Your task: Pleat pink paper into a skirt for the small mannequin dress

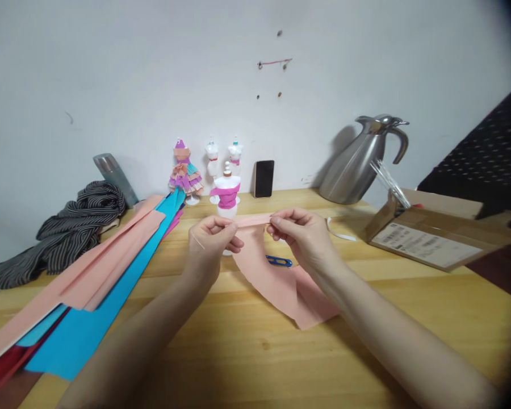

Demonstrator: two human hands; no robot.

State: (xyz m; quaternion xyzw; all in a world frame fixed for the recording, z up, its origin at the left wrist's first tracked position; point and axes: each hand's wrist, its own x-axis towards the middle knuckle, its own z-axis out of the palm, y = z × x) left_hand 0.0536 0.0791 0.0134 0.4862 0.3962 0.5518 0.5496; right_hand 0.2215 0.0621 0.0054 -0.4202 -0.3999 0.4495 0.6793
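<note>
So both hands are busy with one thing: a pale pink sheet [255, 267]. The left hand [213, 241] pinches one end of its narrow top edge between thumb and fingers, the right hand [300, 233] pinches the other, and that edge is pulled pretty straight between them. The rest droops below the hands and spreads toward the right forearm, over the worktop [238, 369]. Can't tell if it's paper or cloth, tbh.

Between the hands and a bit lower, there's a small blue tool [279, 261] right beside the sheet. Just beyond the left hand stands a little white dress form [227, 196] with a magenta wrap round it, and farther off on that side is one in a frilly multicoloured dress [185, 173]. Left of the left hand you've got a heap of long pink and blue sheets [111, 270]. Past the right hand there's a curved white strip [343, 234], then an open cardboard box [430, 241], with a steel jug [357, 162] behind.
</note>
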